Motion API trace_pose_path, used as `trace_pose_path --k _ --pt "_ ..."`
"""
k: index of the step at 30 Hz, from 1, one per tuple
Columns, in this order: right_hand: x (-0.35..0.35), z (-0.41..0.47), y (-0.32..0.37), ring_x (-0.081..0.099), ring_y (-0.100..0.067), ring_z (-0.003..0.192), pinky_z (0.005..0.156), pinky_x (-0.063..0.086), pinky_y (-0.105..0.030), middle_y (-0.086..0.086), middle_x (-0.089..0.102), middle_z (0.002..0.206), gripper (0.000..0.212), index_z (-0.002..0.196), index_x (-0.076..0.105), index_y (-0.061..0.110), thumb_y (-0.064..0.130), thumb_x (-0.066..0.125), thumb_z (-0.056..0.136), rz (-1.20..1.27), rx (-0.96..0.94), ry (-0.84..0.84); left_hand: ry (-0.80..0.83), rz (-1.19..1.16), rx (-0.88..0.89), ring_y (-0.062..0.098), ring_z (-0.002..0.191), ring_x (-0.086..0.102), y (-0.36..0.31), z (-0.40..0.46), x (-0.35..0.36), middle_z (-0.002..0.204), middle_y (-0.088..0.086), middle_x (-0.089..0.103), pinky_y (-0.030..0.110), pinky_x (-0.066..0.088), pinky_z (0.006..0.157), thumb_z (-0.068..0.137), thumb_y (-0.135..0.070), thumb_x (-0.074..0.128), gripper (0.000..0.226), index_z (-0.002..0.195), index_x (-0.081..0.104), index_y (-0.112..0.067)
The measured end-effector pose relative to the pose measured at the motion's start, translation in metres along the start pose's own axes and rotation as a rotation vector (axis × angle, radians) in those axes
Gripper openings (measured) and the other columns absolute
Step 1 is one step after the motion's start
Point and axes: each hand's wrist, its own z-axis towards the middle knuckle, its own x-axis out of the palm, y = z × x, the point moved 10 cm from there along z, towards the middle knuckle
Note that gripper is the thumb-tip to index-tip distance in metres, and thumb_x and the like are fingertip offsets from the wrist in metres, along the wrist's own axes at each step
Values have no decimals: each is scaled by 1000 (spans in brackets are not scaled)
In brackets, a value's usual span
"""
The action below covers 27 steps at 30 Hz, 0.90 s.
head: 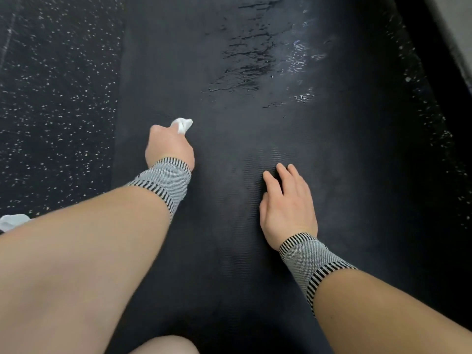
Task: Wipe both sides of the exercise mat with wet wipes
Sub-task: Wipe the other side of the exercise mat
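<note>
mat (229,226) lies flat on floor w/ long axis running straight away from the person, left hand (168,146) clenching a balled wipe (183,125) nearer the mat's left edge, right hand (287,205) flat, fingers relaxed, on mat.

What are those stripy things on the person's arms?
They are stretchy knit wrist bands, one on each arm. The left wrist band and the right wrist band match: grey woven middles with black-and-white striped edges. The forearms are bare, with no sleeves, and both hands are bare, with no gloves.
</note>
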Motion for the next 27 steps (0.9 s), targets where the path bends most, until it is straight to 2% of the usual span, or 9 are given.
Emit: trace_pose_path --k 3,5,8,12,16,18,20,23,27 --pt "-1 -1 -1 41 -34 131 108 34 -45 -16 51 135 50 124 57 10 28 30 86 0 4 -3 13 40 73 33 91 57 -19 -18 9 97 4 54 25 36 66 99 -26 43 27 118 61 -22" --pt "-1 -1 -1 42 -35 130 107 36 -46 -16 51 135 51 124 58 9 29 30 85 -9 2 0 83 29 244 32 80 53 -54 -56 27 84 -2 50 25 32 58 96 -33 42 23 108 59 -22" --pt "0 0 0 43 -36 129 107 36 -48 -18 52 133 51 123 58 5 27 33 85 -3 -7 1 212 -12 537 25 85 55 -89 -118 50 104 -1 50 31 43 76 99 -27 44 33 130 55 -33" --pt "-1 0 -1 42 -34 129 107 36 -46 -15 52 133 48 122 58 5 26 34 86 9 3 -22 115 12 410 21 83 49 -44 -87 28 102 -2 44 28 39 77 100 -30 41 34 130 55 -42" --pt "-3 -1 -1 43 -34 129 107 36 -45 -15 53 133 48 121 58 6 27 32 86 7 9 -23 29 46 144 18 79 43 1 -52 8 99 -1 38 28 33 72 104 -29 36 33 131 56 -28" --pt "-2 0 0 43 -34 129 107 36 -45 -15 52 133 49 121 58 5 27 31 86 5 8 -11 83 -2 177 18 72 45 -15 -67 18 90 -5 42 18 34 64 102 -29 38 26 120 57 -29" --pt "-1 0 0 42 -34 130 108 35 -46 -16 52 134 49 122 57 5 27 32 86 2 2 5 135 -19 371 21 68 49 -46 -98 30 83 -4 45 23 36 55 98 -25 41 18 110 54 -29" --pt "2 0 -1 39 -35 132 110 32 -47 -17 49 136 46 125 55 4 22 37 87 11 -6 22 244 -12 615 24 87 58 -70 -140 50 106 1 55 32 46 75 99 -27 48 35 133 56 -30" --pt "-3 -1 -1 44 -34 128 107 37 -47 -16 53 133 49 121 57 2 25 33 86 25 10 -15 151 76 583 25 86 56 -60 -99 33 103 3 48 31 43 78 100 -33 43 32 130 56 -38"
